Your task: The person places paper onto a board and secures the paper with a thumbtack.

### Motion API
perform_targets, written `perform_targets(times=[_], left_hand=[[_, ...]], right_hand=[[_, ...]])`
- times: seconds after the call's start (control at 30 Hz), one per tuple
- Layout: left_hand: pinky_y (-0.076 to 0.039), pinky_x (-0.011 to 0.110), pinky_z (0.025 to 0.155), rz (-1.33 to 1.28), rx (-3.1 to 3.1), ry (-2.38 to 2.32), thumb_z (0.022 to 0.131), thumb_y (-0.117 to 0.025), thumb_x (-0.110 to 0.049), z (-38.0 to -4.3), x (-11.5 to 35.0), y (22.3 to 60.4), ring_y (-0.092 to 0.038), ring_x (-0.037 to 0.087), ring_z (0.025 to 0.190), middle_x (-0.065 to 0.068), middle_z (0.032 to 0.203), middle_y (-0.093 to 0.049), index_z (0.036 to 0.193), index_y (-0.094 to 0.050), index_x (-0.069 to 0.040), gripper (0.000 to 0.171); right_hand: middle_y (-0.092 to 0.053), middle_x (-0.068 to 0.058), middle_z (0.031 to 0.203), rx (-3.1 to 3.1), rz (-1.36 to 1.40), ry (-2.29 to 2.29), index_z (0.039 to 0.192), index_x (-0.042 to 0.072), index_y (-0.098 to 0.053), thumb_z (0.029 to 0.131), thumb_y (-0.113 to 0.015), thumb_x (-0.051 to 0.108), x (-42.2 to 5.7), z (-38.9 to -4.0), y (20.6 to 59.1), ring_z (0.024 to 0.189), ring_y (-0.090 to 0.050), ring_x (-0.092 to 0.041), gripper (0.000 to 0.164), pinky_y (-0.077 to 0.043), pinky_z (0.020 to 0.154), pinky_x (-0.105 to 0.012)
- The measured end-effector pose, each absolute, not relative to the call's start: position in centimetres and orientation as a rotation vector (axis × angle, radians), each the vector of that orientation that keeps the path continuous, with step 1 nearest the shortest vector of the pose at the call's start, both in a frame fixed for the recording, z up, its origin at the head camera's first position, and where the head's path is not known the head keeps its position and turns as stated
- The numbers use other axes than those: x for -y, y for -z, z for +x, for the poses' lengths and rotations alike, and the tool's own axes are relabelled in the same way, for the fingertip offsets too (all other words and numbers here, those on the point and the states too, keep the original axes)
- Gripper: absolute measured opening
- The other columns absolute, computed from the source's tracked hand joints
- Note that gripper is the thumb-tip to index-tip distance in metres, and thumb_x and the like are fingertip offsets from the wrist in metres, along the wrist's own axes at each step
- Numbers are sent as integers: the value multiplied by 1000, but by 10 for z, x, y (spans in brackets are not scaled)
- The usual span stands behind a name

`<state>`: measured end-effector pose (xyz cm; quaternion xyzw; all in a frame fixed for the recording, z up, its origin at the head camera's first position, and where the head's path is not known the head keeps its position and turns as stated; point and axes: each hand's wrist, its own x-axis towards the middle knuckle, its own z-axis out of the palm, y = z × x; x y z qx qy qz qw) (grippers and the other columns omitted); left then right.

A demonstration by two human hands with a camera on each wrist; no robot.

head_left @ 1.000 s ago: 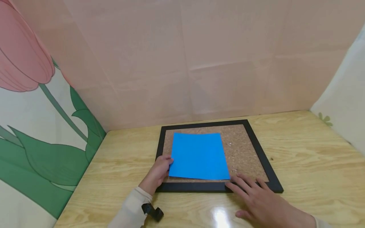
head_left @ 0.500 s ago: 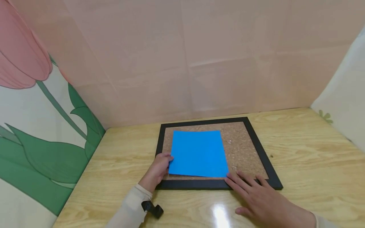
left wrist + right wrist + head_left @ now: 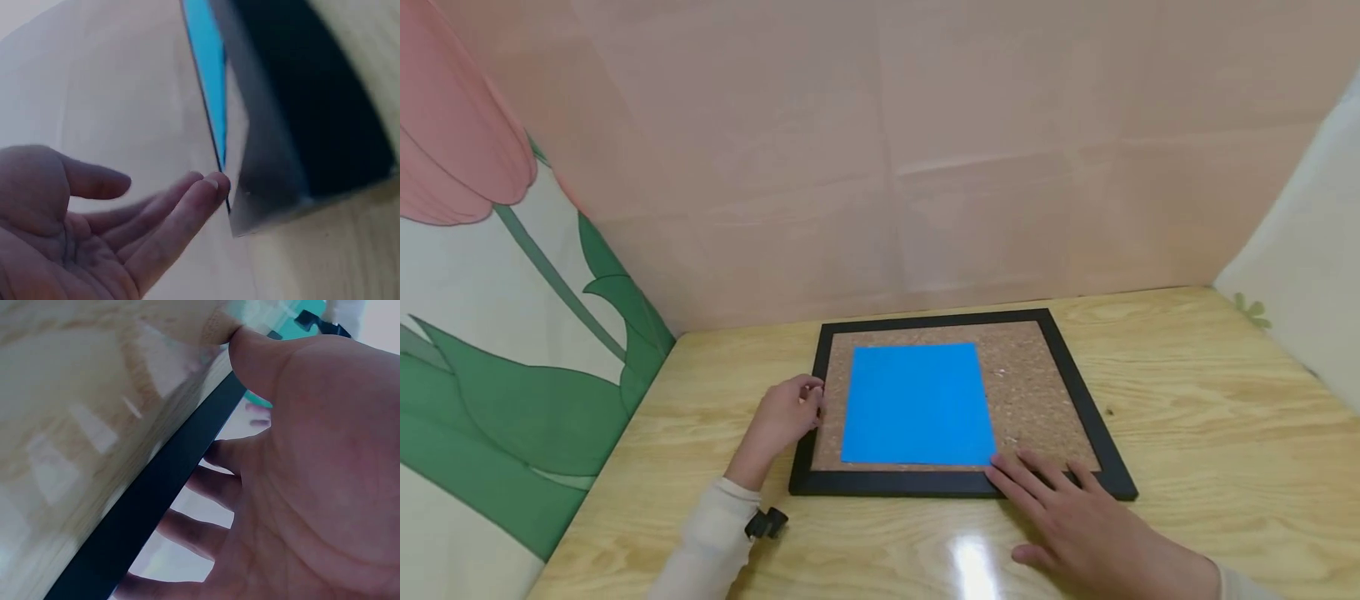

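Head view: a square blue paper sheet (image 3: 919,404) lay at centre on a rectangular cork board with a black frame (image 3: 1048,392), upon a pale wood-grain desk (image 3: 1217,400). Right hand (image 3: 1078,512), lower right: fingers extended, at the sheet's corner. Left hand (image 3: 781,417): beside the frame. Left wrist view: empty, fingers relaxed, lower left. Right wrist view: fingers spread across the frame.

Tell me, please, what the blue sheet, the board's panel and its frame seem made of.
Blue sheet: probably matte paper, thin and evenly coloured. Panel: likely cork, matte, speckled brown. Frame: satin black, no grain showing; wood or plastic, unclear.
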<state>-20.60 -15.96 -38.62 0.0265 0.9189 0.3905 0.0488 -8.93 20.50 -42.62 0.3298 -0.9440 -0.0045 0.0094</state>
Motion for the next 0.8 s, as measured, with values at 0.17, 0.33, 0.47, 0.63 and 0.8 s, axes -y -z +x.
perform_targets(times=[0.17,0.33,0.47,0.63,0.8], left_hand=[[-56,45,92,453,-2975,-884,105,-52,-22,-199,147,391,-66,30,111,16,126,-66,134,-59,-4,35],[-19,63,121,925,-2798,-329,107,-42,-41,-183,127,405,-13,39,155,10,167,-21,157,-33,-23,54],[-6,65,122,945,-2618,-231,107,-34,-49,-173,121,406,5,32,157,-1,170,-1,160,-18,-36,57],[-5,63,123,926,-2602,-236,107,-31,-51,-172,119,405,5,29,157,-4,170,1,159,-16,-38,56],[-4,62,123,916,-2603,-254,107,-31,-51,-172,117,405,5,29,157,-4,170,1,159,-15,-38,56]], right_hand=[[-37,-1,161,2968,1010,11,156,25,-35,94,-39,72,-204,-88,423,142,-42,-32,78,-45,97,-63],[-36,0,162,3034,996,-17,156,27,-33,93,-36,73,-200,-88,422,143,-40,-33,79,-44,98,-66],[-37,0,161,2988,1007,8,156,26,-35,93,-36,73,-199,-88,424,142,-42,-32,78,-45,97,-63],[-38,0,160,2951,1000,45,155,26,-36,94,-37,73,-201,-87,424,141,-43,-31,78,-46,96,-62],[-39,-1,160,2925,1006,57,155,24,-37,94,-39,72,-202,-87,424,141,-43,-31,78,-46,96,-60]])
